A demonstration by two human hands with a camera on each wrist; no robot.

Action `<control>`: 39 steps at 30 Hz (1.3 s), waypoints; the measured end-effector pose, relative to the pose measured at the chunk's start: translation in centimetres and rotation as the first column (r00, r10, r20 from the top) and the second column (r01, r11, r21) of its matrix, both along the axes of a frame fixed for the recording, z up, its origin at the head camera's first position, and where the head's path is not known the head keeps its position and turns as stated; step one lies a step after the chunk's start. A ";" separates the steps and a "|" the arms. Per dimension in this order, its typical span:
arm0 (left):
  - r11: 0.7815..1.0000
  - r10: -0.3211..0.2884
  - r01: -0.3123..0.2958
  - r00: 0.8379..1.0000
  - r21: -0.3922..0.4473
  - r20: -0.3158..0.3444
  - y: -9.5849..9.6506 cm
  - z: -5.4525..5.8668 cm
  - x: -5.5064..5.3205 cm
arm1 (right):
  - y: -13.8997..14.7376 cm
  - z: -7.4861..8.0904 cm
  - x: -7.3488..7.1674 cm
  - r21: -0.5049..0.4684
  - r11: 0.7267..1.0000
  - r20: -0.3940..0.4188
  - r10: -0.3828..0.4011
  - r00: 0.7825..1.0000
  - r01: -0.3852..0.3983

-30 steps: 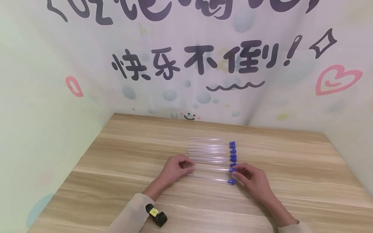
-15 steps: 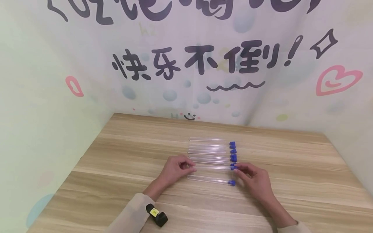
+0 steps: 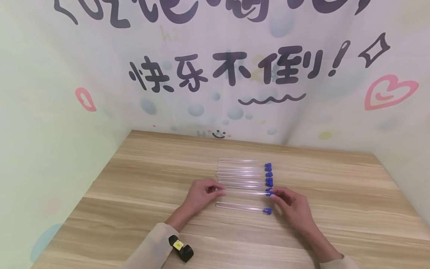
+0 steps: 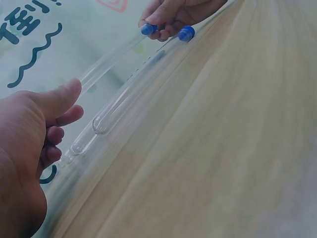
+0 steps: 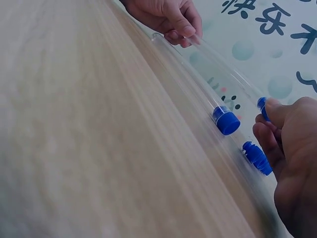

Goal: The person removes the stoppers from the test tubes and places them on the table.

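Observation:
My left hand (image 3: pixel 201 195) pinches the rounded end of a clear test tube (image 3: pixel 246 193) between thumb and fingers. At the other end my right hand (image 3: pixel 295 206) pinches its blue cap (image 5: pixel 262 107). Both wrist views show this tube raised off the table, tilted there by the camera angle. Nearest the person, another clear tube (image 3: pixel 239 207) lies on the wood with a blue cap (image 5: pixel 226 121) in its mouth. Beyond the held tube, several clear tubes (image 3: pixel 238 174) lie side by side, rounded ends to the left. Blue caps (image 3: pixel 268 174) line up at their right.
The wood-grain table (image 3: pixel 161 160) reaches back to a printed cloth (image 3: pixel 201 74) with lettering and hearts. A blue cap (image 5: pixel 256 158) with a ridged stem showing lies below the right hand. On the left wrist is a black strap device (image 3: pixel 181 248).
The held tube has shifted slightly away from the nearest tube, toward the far row, with the right hand's fingers on its cap. The left hand has barely moved.

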State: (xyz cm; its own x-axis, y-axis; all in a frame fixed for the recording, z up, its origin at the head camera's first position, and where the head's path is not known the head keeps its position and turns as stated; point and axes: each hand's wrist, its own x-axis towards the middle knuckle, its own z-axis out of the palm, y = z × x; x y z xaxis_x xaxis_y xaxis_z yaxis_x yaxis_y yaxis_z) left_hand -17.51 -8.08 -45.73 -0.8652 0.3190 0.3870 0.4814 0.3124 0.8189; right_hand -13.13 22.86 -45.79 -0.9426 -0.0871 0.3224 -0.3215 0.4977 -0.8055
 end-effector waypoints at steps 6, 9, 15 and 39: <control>0.999 0.004 -0.005 1.000 0.040 0.023 0.0 -0.2 0.0 | 0.1 0.0 -0.1 -0.015 0.999 0.038 0.040 0.998 -0.039; 0.999 0.015 -0.017 0.999 0.039 0.046 -0.1 -0.2 0.0 | 0.2 0.1 -0.1 -0.013 0.999 0.062 0.049 0.997 -0.048; 0.998 0.068 -0.068 0.995 0.001 0.067 -0.2 -0.1 0.0 | 0.4 0.0 -0.2 0.022 1.000 0.082 -0.013 0.997 0.011; 0.982 0.088 -0.078 0.995 -0.173 0.051 -0.3 -0.5 -0.5 | 0.4 -0.4 -0.7 0.177 0.983 -0.015 -0.054 0.998 0.056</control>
